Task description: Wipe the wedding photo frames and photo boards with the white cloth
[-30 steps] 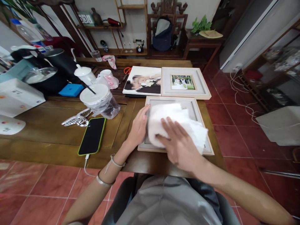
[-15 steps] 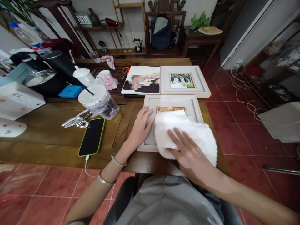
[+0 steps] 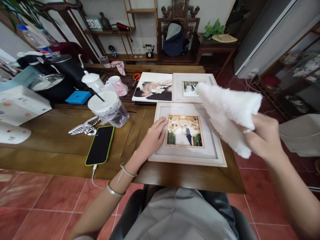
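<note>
A light wooden picture frame (image 3: 188, 158) with a small wedding photo in its middle lies flat near the table's front edge. On its left side rests my left hand (image 3: 155, 138), fingers stretched out and lying flat. My right hand (image 3: 266, 135) is closed on a fluffy white cloth (image 3: 230, 110), raised above the right side of the frame. The cloth hides part of a second picture frame (image 3: 178, 78) behind, which also has a photo in it. Left of that one lies a large photo panel (image 3: 152, 87), its surface partly blurred.
Left on the table (image 3: 50, 133) are a phone (image 3: 100, 145) on a charging cable, shiny keys (image 3: 85, 126), a lidded cup (image 3: 107, 105) in a plastic bag, a blue box (image 3: 78, 97) and a dark pot (image 3: 53, 88). Orange-handled scissors (image 3: 136, 77) lie behind the photo panel.
My right hand has lifted the white cloth off the near frame and moved it up and to the right, uncovering the photo. My left hand stays on the frame.
</note>
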The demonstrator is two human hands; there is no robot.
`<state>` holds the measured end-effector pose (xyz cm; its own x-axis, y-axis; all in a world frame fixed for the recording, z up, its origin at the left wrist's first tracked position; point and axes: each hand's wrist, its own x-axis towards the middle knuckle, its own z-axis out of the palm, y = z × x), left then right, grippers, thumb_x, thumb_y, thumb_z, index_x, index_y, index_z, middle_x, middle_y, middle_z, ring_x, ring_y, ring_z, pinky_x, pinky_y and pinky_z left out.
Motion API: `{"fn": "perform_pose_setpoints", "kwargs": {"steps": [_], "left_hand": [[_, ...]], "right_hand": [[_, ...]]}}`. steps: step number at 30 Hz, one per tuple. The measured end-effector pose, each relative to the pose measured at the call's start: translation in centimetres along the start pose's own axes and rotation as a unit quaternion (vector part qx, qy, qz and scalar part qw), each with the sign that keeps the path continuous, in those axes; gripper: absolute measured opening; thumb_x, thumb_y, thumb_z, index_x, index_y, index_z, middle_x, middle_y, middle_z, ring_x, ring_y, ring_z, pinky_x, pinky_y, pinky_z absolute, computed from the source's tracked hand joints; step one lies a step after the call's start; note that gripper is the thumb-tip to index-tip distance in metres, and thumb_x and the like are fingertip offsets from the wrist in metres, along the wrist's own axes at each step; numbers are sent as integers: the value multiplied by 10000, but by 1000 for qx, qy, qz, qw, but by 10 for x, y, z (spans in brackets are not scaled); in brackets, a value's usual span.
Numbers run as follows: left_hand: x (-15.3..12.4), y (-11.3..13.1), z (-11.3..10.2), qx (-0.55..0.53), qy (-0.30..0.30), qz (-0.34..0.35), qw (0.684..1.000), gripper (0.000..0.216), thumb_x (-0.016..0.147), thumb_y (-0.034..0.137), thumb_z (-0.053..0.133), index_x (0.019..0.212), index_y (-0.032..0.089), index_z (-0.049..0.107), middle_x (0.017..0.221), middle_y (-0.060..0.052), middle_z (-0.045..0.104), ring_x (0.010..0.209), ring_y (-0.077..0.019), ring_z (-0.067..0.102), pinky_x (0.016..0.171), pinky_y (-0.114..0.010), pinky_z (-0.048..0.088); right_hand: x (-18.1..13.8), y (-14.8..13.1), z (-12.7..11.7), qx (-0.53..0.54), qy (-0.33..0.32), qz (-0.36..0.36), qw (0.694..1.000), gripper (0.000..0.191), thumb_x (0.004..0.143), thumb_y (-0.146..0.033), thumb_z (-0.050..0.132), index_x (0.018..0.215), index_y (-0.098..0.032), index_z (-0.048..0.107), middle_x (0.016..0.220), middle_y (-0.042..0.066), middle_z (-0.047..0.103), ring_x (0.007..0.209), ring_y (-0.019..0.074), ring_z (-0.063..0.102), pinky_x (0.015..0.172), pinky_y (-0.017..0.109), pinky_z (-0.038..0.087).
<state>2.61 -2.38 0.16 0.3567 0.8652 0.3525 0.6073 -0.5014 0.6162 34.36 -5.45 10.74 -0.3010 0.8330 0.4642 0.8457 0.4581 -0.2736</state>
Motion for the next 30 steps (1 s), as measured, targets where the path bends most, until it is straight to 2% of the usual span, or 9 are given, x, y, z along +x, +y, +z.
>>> {"fn": "perform_pose_setpoints", "kwargs": {"steps": [2,3,5,7,11,16,21,27,30], "left_hand": [[0,0,0,-1,-1,1,1000,386,962,220,409,1331,177,516,1438,-154,493,1374,-254,431,1135,-504,365],[0,-1,0,-1,-3,1,1000,386,963,220,408,1331,177,515,1440,-154,491,1375,-256,430,1134,-506,366],[0,-1,0,-2,-5,1,1000,382,965,220,406,1328,174,516,1439,-156,491,1376,-257,427,1136,-507,364],[0,-1,-1,-1,-7,0,1000,378,967,219,403,1324,172,517,1437,-155,493,1376,-256,428,1136,-506,364],[1,-1,-1,-5,-5,-2,1000,370,966,221,409,1313,162,525,1424,-158,506,1368,-256,438,1141,-493,362],[1,-2,0,-10,-2,-4,1000,362,967,221,413,1308,179,527,1422,-147,511,1367,-252,441,1139,-495,365],[2,-3,1,-2,4,-6,1000,351,964,203,424,1288,142,542,1405,-159,528,1356,-242,454,1152,-457,356],[2,-2,1,8,5,-5,1000,340,963,194,429,1276,133,545,1404,-160,529,1355,-237,455,1156,-448,354],[2,-1,1,11,5,-5,1000,339,960,193,433,1272,130,548,1400,-164,531,1352,-239,459,1158,-445,353]], "right_hand": [[15,6,5,-53,74,-10,996,204,751,-122,435,740,-264,580,778,80,623,790,283,649,689,428,538],[23,8,10,-68,85,-32,994,230,735,-100,450,821,-234,616,939,109,662,948,306,650,786,444,536],[39,13,25,-87,57,-88,991,345,718,-61,478,1000,-174,641,1296,154,590,1253,337,517,984,484,457],[51,18,43,-92,-12,-139,986,450,718,-36,494,1135,-150,620,1478,157,443,1393,334,357,1095,525,344],[60,28,76,-46,-137,-177,974,555,701,-20,468,1218,-174,602,1477,135,457,1400,316,352,1106,594,307],[48,33,87,-41,-147,-167,974,581,699,-14,445,1249,-136,589,1442,155,496,1428,303,287,1139,602,249],[20,12,75,-32,-175,-158,971,602,691,-7,454,1267,-133,574,1341,143,593,1405,299,343,1157,577,263],[-26,-35,48,-4,-233,-130,964,616,679,-6,448,1266,-154,561,1444,168,487,1405,318,340,1141,598,294],[-41,-53,33,42,-254,-125,958,674,635,7,409,1262,-185,564,1447,110,497,1402,296,352,1147,558,318]]}}
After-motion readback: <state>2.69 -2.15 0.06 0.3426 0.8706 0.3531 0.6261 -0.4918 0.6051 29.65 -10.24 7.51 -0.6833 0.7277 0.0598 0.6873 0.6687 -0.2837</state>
